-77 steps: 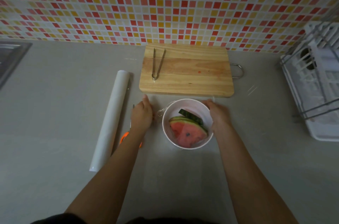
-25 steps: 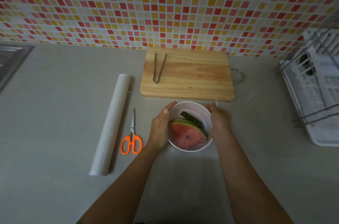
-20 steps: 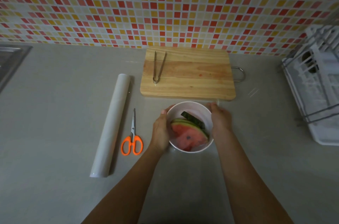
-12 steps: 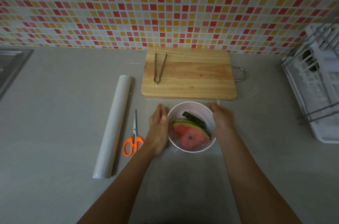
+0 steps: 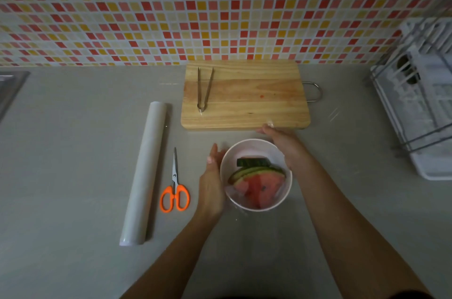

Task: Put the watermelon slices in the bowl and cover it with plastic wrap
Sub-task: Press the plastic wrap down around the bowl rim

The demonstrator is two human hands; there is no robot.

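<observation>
Already the watermelon slices (image 5: pixel 259 185) lie inside the white bowl (image 5: pixel 227 169), which stands on the desk (image 5: pixel 73 152) just in front of the wooden cutting board (image 5: pixel 244 95). A sheet of plastic wrap (image 5: pixel 234 194) seems to lie over the bowl's mouth, faint and hard to trace. The left hand (image 5: pixel 211 183) is flat and released against the bowl's left wall. The right hand (image 5: pixel 285 145) lies at the far right rim with its fingers bent, pinching a shiny bit of film at their tips. I judge the film light, limp and clingy, apt to bunch or tear; take it by its loose edges and press it down the wall. The loaded bowl looks stiff and steady, best held by its sides.
</observation>
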